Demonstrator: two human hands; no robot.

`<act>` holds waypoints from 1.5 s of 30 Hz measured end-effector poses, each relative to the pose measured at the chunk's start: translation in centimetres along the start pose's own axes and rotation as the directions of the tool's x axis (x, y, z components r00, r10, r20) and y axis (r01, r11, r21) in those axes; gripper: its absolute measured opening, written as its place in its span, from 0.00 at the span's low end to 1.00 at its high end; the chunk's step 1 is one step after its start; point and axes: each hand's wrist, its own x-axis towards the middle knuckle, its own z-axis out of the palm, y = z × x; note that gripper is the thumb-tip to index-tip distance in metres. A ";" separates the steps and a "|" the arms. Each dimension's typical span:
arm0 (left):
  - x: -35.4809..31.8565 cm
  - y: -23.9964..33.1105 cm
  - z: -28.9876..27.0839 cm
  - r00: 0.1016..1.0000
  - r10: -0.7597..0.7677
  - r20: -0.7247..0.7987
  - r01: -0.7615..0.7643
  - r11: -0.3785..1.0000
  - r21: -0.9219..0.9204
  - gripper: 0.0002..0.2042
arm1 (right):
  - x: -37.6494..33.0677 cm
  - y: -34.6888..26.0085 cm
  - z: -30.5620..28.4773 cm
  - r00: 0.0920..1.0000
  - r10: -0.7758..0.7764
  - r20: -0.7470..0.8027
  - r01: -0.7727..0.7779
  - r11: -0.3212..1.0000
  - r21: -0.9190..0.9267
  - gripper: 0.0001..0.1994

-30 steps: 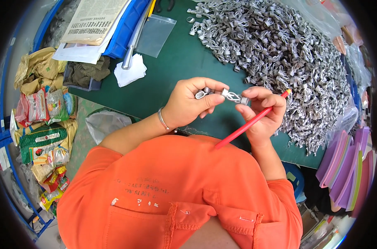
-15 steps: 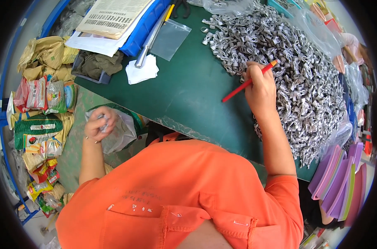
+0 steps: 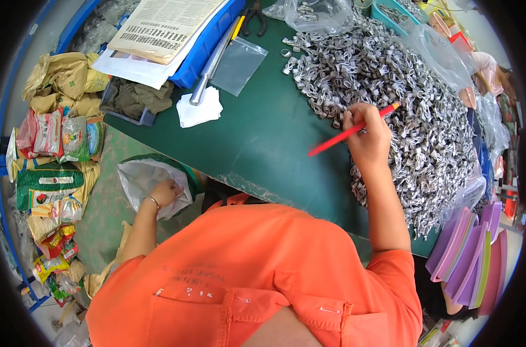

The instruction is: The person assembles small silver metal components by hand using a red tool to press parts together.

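Note:
My right hand (image 3: 369, 139) is closed around a slim red pen (image 3: 334, 140) with an orange-yellow end, held slantwise over the table. Its fingertips are at the left edge of a big heap of small grey-and-white looped pieces (image 3: 425, 144); whether they also pinch one of these is unclear. Down to the left, my left hand (image 3: 166, 192) reaches into the mouth of a white plastic bag (image 3: 137, 180) beside the table edge. Its fingers point down and are partly hidden, so anything in them cannot be made out.
The green table (image 3: 257, 127) carries white paper slips (image 3: 198, 113), a clear zip bag (image 3: 240, 65), a metal-bladed tool (image 3: 208, 69), black-handled pliers (image 3: 254, 20) and a blue tray (image 3: 200, 55) under papers. Purple foam sheets (image 3: 468, 254) stand right; packed sacks (image 3: 54, 185) lie left.
My left hand has moved right and down into the white bag; grey pieces seen in it before no longer show. My right hand has shifted slightly, still holding the red pen.

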 end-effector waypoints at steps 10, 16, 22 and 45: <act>-5.3 24.5 -4.8 0.678 0.734 -0.048 -0.426 0.338 -0.839 0.22 | -2.4 -4.3 -0.7 0.996 0.084 -0.024 -0.030 0.579 0.815 0.16; -3.8 27.6 -2.6 0.547 0.794 -0.266 -0.629 0.181 -0.756 0.09 | -4.3 -3.9 -0.5 0.961 0.235 0.148 -0.235 0.405 0.883 0.12; -4.3 28.3 -2.9 0.144 0.867 -0.477 -0.973 0.037 -0.226 0.10 | -5.3 -3.6 0.4 0.870 0.295 0.395 -0.386 -0.093 0.918 0.11; -2.3 28.1 -0.6 0.772 0.623 0.127 0.021 0.174 -0.984 0.06 | 2.1 0.1 -0.5 0.997 -0.069 -0.034 0.065 0.994 -0.091 0.09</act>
